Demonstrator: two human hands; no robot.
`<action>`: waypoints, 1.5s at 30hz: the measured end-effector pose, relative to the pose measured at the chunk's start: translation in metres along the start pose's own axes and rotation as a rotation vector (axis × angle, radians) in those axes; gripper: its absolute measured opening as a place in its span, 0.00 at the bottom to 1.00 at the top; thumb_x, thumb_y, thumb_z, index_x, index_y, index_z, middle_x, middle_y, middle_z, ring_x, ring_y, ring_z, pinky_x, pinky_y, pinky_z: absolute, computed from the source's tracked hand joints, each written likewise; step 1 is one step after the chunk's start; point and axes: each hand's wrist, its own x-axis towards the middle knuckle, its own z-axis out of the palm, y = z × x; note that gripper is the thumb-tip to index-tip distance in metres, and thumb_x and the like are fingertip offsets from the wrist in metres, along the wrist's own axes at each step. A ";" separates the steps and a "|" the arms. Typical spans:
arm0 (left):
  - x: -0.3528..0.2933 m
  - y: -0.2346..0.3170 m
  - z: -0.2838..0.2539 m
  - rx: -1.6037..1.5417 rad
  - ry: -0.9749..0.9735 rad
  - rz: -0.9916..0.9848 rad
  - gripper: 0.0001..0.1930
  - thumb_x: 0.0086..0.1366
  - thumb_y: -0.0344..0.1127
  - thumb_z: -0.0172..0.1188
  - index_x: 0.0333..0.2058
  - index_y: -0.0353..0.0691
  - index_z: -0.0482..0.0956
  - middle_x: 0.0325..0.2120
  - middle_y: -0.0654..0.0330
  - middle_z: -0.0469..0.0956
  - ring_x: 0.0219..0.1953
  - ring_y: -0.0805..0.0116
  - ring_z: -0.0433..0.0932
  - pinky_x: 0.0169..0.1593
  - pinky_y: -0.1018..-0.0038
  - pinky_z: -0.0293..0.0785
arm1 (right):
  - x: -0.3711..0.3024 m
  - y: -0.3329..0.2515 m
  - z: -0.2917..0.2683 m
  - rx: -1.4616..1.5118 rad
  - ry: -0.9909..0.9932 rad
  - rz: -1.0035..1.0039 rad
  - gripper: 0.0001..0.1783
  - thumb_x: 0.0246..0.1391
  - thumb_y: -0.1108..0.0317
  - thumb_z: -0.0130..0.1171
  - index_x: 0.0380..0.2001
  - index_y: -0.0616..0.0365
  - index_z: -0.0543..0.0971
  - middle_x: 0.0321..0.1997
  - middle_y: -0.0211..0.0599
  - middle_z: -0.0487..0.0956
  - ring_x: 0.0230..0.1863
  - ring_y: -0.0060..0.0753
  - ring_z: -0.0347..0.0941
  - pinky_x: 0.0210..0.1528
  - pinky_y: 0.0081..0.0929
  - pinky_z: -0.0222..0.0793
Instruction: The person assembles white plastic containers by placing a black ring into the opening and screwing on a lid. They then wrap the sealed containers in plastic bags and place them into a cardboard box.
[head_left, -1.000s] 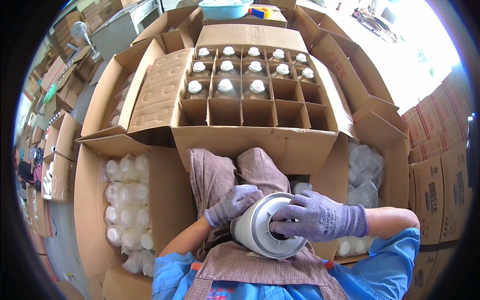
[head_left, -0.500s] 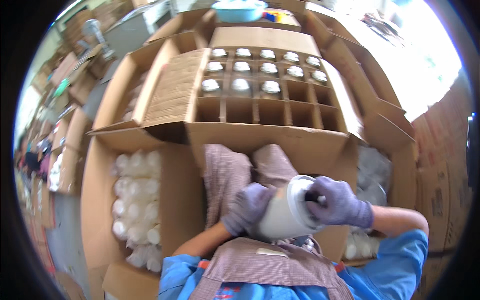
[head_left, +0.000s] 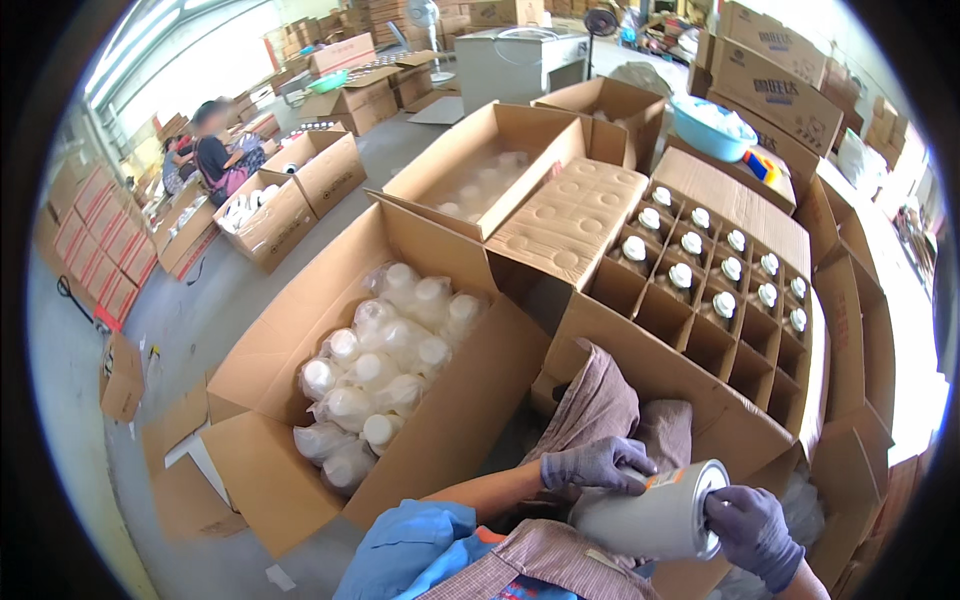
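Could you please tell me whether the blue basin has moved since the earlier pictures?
No: the blue basin still sits just behind the divided carton of bottles; both appear shifted to the right only because the camera turned.

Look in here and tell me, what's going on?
A gloved person is holding a grey cylinder close to their body. The left hand rests on its side; the right hand is at its round end. Ahead, a divided box holds white-capped bottles. Leftward, an open box holds bagged white containers.
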 end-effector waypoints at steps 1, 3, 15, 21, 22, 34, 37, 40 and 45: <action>0.005 -0.010 -0.003 -0.066 -0.042 0.002 0.28 0.57 0.44 0.70 0.51 0.32 0.78 0.41 0.57 0.77 0.46 0.70 0.75 0.49 0.74 0.70 | 0.007 0.001 -0.006 -0.039 -0.070 -0.081 0.19 0.40 0.72 0.63 0.41 0.51 0.78 0.40 0.35 0.77 0.33 0.43 0.77 0.35 0.39 0.72; 0.011 -0.022 -0.005 -0.134 -0.080 -0.018 0.25 0.55 0.40 0.72 0.48 0.31 0.80 0.41 0.57 0.78 0.45 0.69 0.76 0.50 0.75 0.70 | 0.002 0.014 0.004 -0.103 -0.092 -0.248 0.10 0.47 0.68 0.61 0.36 0.55 0.79 0.35 0.37 0.78 0.28 0.36 0.76 0.28 0.36 0.70; 0.007 0.006 -0.005 -0.334 -0.111 -0.220 0.20 0.54 0.30 0.70 0.47 0.32 0.81 0.37 0.58 0.84 0.36 0.75 0.80 0.43 0.78 0.76 | 0.009 0.002 0.002 -0.106 -0.132 -0.326 0.15 0.47 0.61 0.64 0.39 0.50 0.77 0.35 0.36 0.75 0.29 0.37 0.74 0.33 0.38 0.70; 0.009 0.004 0.008 -0.283 -0.051 -0.134 0.22 0.56 0.30 0.70 0.50 0.31 0.79 0.41 0.59 0.82 0.37 0.78 0.77 0.41 0.81 0.73 | 0.005 0.018 0.007 0.175 -0.160 -0.162 0.15 0.45 0.60 0.69 0.32 0.51 0.75 0.19 0.34 0.75 0.21 0.40 0.76 0.25 0.37 0.72; 0.006 0.002 0.008 -0.291 -0.054 -0.240 0.23 0.58 0.33 0.70 0.50 0.31 0.78 0.43 0.58 0.81 0.42 0.77 0.77 0.46 0.80 0.73 | -0.002 0.019 0.012 0.221 -0.159 -0.054 0.13 0.46 0.62 0.69 0.31 0.52 0.75 0.20 0.36 0.77 0.20 0.39 0.76 0.25 0.35 0.72; -0.008 -0.006 0.096 0.674 0.235 0.284 0.24 0.60 0.37 0.59 0.54 0.34 0.72 0.39 0.45 0.75 0.34 0.49 0.78 0.39 0.61 0.75 | -0.077 0.065 0.083 0.667 -0.048 0.970 0.09 0.58 0.66 0.57 0.30 0.62 0.77 0.20 0.38 0.76 0.16 0.25 0.71 0.18 0.29 0.66; -0.002 -0.027 0.127 0.928 0.121 0.205 0.28 0.59 0.36 0.60 0.59 0.43 0.70 0.37 0.53 0.76 0.37 0.54 0.78 0.37 0.63 0.77 | -0.071 0.060 0.085 0.926 0.007 1.056 0.20 0.61 0.60 0.53 0.22 0.66 0.80 0.13 0.35 0.74 0.12 0.26 0.69 0.14 0.30 0.66; -0.002 -0.015 0.098 0.817 0.218 0.339 0.25 0.56 0.31 0.62 0.55 0.39 0.74 0.44 0.51 0.77 0.43 0.54 0.79 0.44 0.62 0.78 | -0.047 0.068 0.081 0.959 -0.152 1.166 0.22 0.60 0.55 0.53 0.24 0.66 0.78 0.16 0.37 0.75 0.13 0.27 0.71 0.13 0.29 0.67; -0.009 0.030 0.044 0.086 0.220 -0.105 0.29 0.58 0.30 0.68 0.57 0.31 0.72 0.47 0.51 0.80 0.46 0.69 0.80 0.53 0.75 0.75 | -0.028 0.034 0.045 0.485 0.153 0.691 0.10 0.57 0.62 0.64 0.39 0.55 0.80 0.26 0.44 0.80 0.26 0.33 0.80 0.33 0.30 0.77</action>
